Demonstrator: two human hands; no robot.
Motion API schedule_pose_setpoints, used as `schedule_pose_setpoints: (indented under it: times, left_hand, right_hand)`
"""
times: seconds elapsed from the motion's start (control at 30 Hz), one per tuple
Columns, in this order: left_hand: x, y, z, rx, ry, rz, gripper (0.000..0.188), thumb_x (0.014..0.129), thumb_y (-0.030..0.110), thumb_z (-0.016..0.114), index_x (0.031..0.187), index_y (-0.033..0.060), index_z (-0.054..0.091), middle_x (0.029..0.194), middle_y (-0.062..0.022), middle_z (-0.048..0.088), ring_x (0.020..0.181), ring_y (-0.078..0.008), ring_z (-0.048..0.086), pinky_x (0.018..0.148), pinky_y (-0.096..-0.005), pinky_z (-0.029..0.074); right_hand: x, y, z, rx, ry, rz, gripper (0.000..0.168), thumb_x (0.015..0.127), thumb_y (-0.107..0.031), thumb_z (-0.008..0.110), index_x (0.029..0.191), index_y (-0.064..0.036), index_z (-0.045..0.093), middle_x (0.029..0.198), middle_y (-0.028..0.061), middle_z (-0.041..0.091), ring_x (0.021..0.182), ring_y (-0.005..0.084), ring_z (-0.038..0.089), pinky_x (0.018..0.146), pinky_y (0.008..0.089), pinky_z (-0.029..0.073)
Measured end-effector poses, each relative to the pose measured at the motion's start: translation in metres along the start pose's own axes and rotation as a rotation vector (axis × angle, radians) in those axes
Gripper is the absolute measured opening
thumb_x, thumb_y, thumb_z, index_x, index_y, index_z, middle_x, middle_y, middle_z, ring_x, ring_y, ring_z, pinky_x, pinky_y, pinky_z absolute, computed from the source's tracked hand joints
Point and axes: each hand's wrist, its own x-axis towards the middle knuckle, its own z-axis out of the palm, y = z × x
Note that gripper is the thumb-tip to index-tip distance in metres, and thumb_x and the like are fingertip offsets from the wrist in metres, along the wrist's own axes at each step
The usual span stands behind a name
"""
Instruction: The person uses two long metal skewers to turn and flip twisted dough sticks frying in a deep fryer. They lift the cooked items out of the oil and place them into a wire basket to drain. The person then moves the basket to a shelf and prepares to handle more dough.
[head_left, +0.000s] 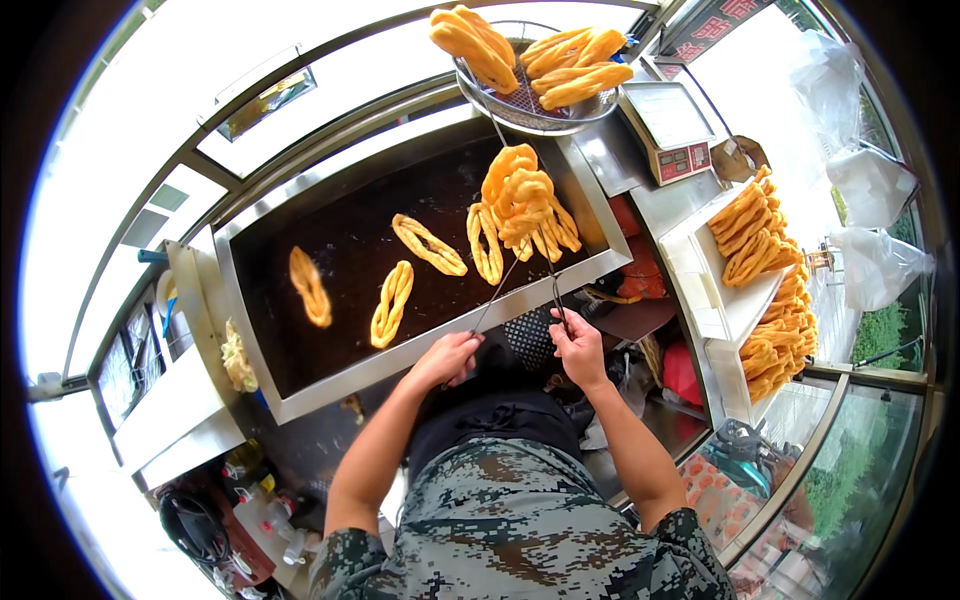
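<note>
Dark oil fills a rectangular metal fryer (352, 373) in front of me. My left hand (448, 358) is closed around a thin metal rod (496, 298) whose far end reaches the heaped dough. In my right hand (576, 345) are thin dark metal rods (556, 291), also reaching that heap. The heap of golden fried dough twists (525, 199) lies at the fryer's right end; the rods' tips are hidden there. Left of it, several separate twists float in the oil, among them a long loop (429, 244), a paler one (391, 304) and a browner one (310, 286).
A round wire strainer (525, 112) with fried twists stands over the far right corner. Beside it is a digital scale (667, 120). White trays (694, 277) of stacked twists line the right side. A white box-like counter (176, 420) stands at the left.
</note>
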Motion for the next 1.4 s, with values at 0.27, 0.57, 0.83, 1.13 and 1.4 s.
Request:
schedule_pose_setpoints:
  times: [0.27,0.57,0.83,1.13,1.4]
  left_hand:
    - [0.027,0.022,0.02,0.345,0.136,0.007,0.033,0.097,0.031,0.044,0.096,0.0017,0.06,0.075,-0.0167,0.063,0.063,-0.0301,0.063,0.059,-0.0413,0.051]
    - [-0.032,-0.016,0.009,0.557,0.297,0.066,0.034,0.095,0.031,0.046,0.1,0.0025,0.063,0.096,-0.0243,0.066,0.093,-0.0426,0.062,0.082,-0.0505,0.048]
    - [-0.035,-0.023,0.023,0.286,0.255,0.041,0.034,0.098,0.03,0.044,0.114,0.0045,0.06,0.085,-0.0163,0.066,0.073,-0.0302,0.064,0.064,-0.0414,0.052]
    - [-0.059,-0.023,0.012,-0.424,0.102,-0.099,0.036,0.101,0.032,0.043,0.127,0.0078,0.053,0.076,-0.0008,0.057,0.054,-0.0075,0.05,0.045,-0.0223,0.044]
    - [-0.094,-0.035,0.018,0.659,0.643,0.001,0.031,0.093,0.027,0.051,0.108,0.0031,0.062,0.088,-0.0253,0.067,0.087,-0.0431,0.064,0.079,-0.0511,0.05]
  right_hand:
    - [0.006,0.007,-0.012,0.05,0.101,-0.002,0.027,0.091,-0.008,0.063,0.116,0.001,0.062,0.072,-0.0049,0.057,0.056,0.0012,0.046,0.05,0.0195,0.041]
    - [0.002,0.012,-0.04,0.069,0.145,-0.005,0.028,0.092,-0.009,0.062,0.119,0.001,0.061,0.072,-0.0052,0.056,0.057,0.0015,0.047,0.05,0.0186,0.044]
    - [-0.004,0.024,-0.044,0.076,0.104,-0.008,0.029,0.094,-0.008,0.059,0.121,0.003,0.059,0.076,-0.0028,0.057,0.06,0.0024,0.05,0.05,0.0177,0.046]
    - [-0.012,0.032,-0.037,0.051,0.052,0.029,0.029,0.095,-0.007,0.059,0.122,0.002,0.057,0.078,-0.0015,0.056,0.061,0.0034,0.049,0.051,0.0187,0.046]
    - [-0.015,0.036,-0.03,0.079,0.071,0.029,0.029,0.093,-0.009,0.059,0.12,0.003,0.059,0.074,-0.0026,0.056,0.058,0.0023,0.049,0.05,0.0178,0.044]
